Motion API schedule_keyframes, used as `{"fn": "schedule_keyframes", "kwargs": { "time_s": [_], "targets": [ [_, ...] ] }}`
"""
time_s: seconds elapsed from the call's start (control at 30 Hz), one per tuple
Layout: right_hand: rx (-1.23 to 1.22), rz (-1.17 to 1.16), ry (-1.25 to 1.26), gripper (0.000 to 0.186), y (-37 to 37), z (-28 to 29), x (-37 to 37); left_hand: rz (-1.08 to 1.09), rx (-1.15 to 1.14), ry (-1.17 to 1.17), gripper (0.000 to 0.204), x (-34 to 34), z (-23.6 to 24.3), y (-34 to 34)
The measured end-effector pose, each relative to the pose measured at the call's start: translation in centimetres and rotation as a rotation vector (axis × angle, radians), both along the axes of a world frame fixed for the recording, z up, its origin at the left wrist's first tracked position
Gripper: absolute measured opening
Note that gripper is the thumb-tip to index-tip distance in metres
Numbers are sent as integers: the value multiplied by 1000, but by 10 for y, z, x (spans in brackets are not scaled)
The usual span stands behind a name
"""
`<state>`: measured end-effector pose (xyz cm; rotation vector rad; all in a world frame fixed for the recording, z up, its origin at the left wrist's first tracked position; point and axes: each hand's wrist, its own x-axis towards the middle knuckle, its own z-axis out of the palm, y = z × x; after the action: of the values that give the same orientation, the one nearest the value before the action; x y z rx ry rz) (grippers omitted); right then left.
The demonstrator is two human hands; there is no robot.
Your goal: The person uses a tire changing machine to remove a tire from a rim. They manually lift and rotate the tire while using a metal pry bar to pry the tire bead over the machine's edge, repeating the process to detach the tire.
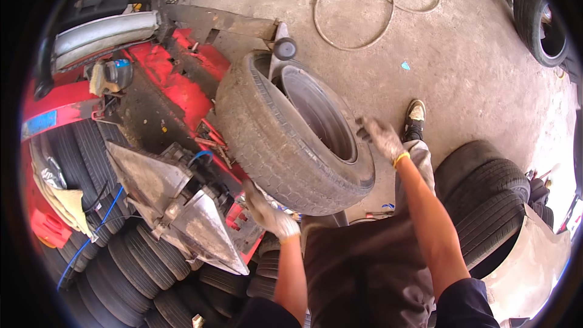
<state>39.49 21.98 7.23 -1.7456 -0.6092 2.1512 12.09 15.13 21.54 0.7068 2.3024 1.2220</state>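
A worn tyre (pixel 267 140) on a steel wheel rim (pixel 322 118) stands tilted against the red tyre changer (pixel 176 73). A metal arm with a black roller (pixel 284 48) reaches over the tyre's upper edge into the gap by the rim. My right hand (pixel 381 138), in a dirty work glove, is at the tyre's right sidewall with its fingers apart; whether they touch the rubber is unclear. By the lower left of the tread is my gloved left hand (pixel 267 214), fingers stretched out, its fingertips partly lost against the machine.
Metal turntable plates (pixel 194 225) jut out left of my left hand. Stacked tyres (pixel 127 261) fill the lower left, and more tyres (pixel 486 206) stand at my right. A looped air hose (pixel 349 47) lies on the concrete floor ahead. A yellow cloth (pixel 67 203) hangs at the far left.
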Motion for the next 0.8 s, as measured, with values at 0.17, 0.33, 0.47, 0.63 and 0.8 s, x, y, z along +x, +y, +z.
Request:
{"fn": "schedule_keyframes", "kwargs": {
  "time_s": [0.17, 0.33, 0.47, 0.63, 0.8],
  "targets": [
    [0, 189, -48, 66, -58, -13, -33, 539, -115, -854, 72, -14, -122, -186],
    [35, 436, -46, 67, -62, -29, -43, 592, -245, -1025, 72, -6, -176, -192],
    [-49, 513, -53, 74, -65, -35, -53, 585, -261, -1068, 71, -11, -197, -190],
    [-22, 433, -77, 72, -69, -34, -57, 580, -248, -1075, 71, -17, -212, -182],
    [-7, 320, -40, 70, -75, -39, -59, 585, -245, -1083, 70, -15, -221, -181]
  ]
}}
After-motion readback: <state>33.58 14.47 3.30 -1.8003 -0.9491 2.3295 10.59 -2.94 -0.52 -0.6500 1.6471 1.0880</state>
